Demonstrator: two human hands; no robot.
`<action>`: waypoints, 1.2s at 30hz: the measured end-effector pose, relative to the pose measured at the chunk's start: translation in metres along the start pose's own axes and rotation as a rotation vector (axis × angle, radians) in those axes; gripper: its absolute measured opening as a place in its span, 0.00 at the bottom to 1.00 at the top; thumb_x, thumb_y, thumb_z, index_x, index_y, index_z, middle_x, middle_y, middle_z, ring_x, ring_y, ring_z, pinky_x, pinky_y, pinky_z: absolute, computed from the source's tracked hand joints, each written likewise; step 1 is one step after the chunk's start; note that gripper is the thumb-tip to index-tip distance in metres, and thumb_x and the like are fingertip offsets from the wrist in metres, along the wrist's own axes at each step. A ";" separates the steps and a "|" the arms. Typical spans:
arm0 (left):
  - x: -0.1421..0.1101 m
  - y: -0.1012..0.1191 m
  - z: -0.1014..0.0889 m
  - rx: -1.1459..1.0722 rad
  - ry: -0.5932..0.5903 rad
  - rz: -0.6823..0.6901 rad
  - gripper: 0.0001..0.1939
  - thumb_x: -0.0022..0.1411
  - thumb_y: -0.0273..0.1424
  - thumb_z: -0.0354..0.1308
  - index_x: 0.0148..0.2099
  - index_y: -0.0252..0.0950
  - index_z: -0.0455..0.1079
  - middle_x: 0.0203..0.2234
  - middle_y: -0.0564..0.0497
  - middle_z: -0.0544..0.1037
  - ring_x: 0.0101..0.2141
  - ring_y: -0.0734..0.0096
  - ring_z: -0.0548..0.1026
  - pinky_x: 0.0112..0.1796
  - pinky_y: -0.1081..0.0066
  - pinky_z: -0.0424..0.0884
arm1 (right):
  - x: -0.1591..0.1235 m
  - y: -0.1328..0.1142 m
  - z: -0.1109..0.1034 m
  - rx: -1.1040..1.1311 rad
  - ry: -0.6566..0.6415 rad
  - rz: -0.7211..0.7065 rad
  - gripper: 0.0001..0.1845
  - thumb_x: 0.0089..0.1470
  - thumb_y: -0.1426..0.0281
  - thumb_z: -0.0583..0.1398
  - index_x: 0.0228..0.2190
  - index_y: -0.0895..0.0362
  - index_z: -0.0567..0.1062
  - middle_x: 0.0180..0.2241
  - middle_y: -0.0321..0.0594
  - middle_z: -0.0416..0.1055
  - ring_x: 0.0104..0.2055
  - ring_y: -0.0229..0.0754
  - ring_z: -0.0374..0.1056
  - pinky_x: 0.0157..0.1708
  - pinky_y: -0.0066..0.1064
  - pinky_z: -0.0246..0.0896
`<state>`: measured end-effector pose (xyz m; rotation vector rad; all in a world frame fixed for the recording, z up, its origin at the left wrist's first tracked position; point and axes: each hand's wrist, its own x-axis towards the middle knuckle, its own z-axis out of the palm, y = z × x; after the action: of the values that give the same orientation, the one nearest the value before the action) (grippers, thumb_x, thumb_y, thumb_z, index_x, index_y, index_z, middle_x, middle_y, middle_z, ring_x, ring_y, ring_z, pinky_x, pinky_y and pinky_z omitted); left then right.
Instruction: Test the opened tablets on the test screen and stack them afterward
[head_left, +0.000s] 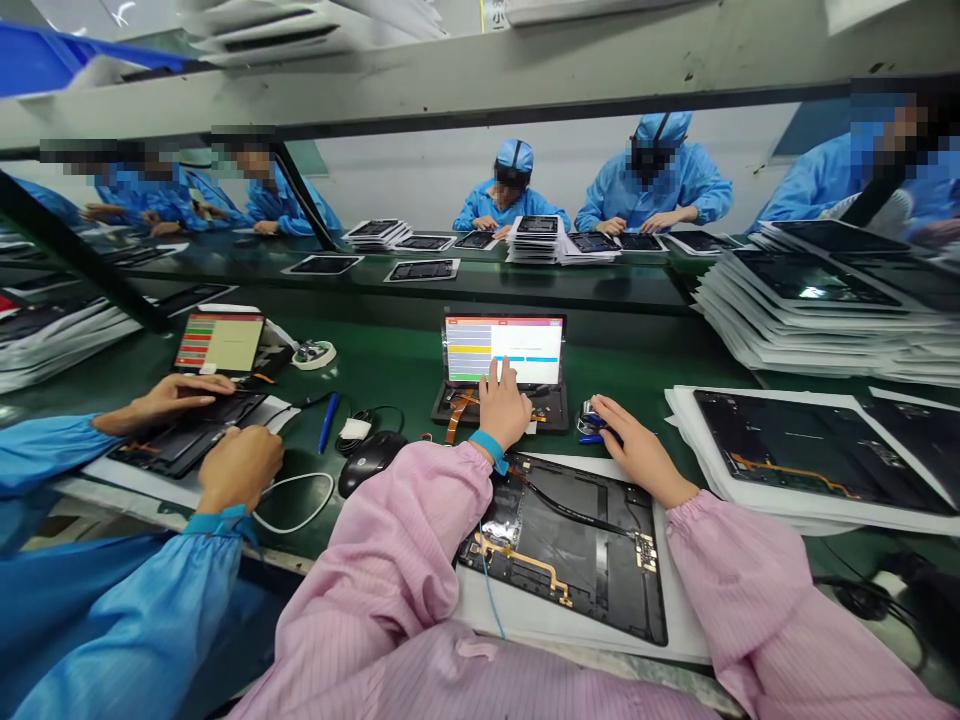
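Note:
My left hand (504, 405) rests its fingertips on the lit screen of a tablet (504, 350), which stands propped in a black holder showing coloured test rows. A blue wrist strap (489, 450) circles that wrist. My right hand (639, 450) reaches over a blue-handled tool (596, 424), and its fingertips are on or just behind it; the hand partly hides the tool. In front of me, a black tablet back panel (566, 548) with an orange flex cable lies on a white sheet (480, 610).
A co-worker's hands (202, 430) in blue sleeves work on another tablet at left. A black mouse (371, 463), blue pen (328, 422) and tape roll (313, 354) lie between us. Stacked panels (795, 300) stand at right. More workers sit across the bench.

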<state>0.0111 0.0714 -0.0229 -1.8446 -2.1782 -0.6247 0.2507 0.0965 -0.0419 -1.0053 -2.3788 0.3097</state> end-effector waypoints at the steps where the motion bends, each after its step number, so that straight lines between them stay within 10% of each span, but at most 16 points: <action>1: 0.001 0.000 0.000 0.003 -0.005 0.002 0.23 0.59 0.29 0.43 0.56 0.29 0.57 0.61 0.43 0.54 0.62 0.56 0.44 0.58 0.54 0.49 | 0.000 0.000 0.000 0.000 0.001 -0.001 0.27 0.60 0.71 0.46 0.60 0.45 0.52 0.61 0.31 0.50 0.60 0.42 0.52 0.54 0.37 0.60; 30: 0.007 0.043 0.009 -0.025 -0.041 0.156 0.25 0.57 0.29 0.45 0.57 0.28 0.57 0.62 0.42 0.52 0.63 0.56 0.42 0.59 0.54 0.46 | 0.000 0.000 0.001 0.034 0.027 -0.025 0.30 0.59 0.73 0.47 0.60 0.43 0.51 0.61 0.30 0.50 0.60 0.41 0.53 0.54 0.38 0.60; 36: -0.004 0.046 -0.021 -0.071 -0.104 0.193 0.21 0.57 0.29 0.47 0.54 0.29 0.61 0.57 0.40 0.62 0.58 0.56 0.56 0.56 0.58 0.53 | 0.000 -0.002 -0.001 0.031 0.019 -0.021 0.30 0.59 0.73 0.46 0.60 0.43 0.50 0.61 0.31 0.49 0.60 0.41 0.53 0.53 0.37 0.61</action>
<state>0.0542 0.0636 0.0021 -2.1367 -2.0289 -0.5841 0.2500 0.0953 -0.0402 -0.9650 -2.3590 0.3273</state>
